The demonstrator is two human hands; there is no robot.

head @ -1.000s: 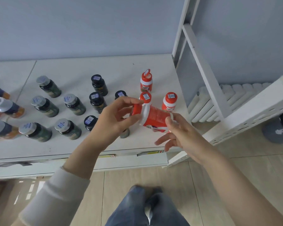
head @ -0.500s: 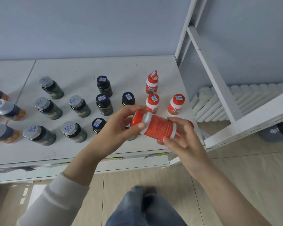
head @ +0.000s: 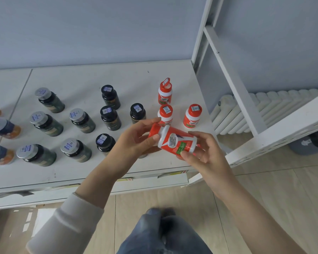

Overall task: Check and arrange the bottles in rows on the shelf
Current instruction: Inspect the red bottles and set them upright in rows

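Note:
A red and white bottle (head: 173,141) lies sideways in the air over the front right of the white shelf (head: 81,171). My left hand (head: 136,140) grips its red cap end. My right hand (head: 202,154) holds its base end. Behind it three red bottles stand on the shelf: one with its lid flipped open (head: 164,92), one (head: 166,114) just behind my fingers, one (head: 192,116) to the right. Black-capped dark bottles (head: 110,117) stand in the middle and silver-capped green bottles (head: 46,123) stand in rows to the left.
Blue and orange bottles (head: 2,127) lie at the far left edge. A white shelf frame (head: 233,85) with a slanted brace rises on the right, a white radiator (head: 268,107) behind it. My jeans (head: 162,233) and the wooden floor are below.
The red bottle has turned in my hands, so its label now faces up. My right hand shifted its hold around the base. The view moved slightly left.

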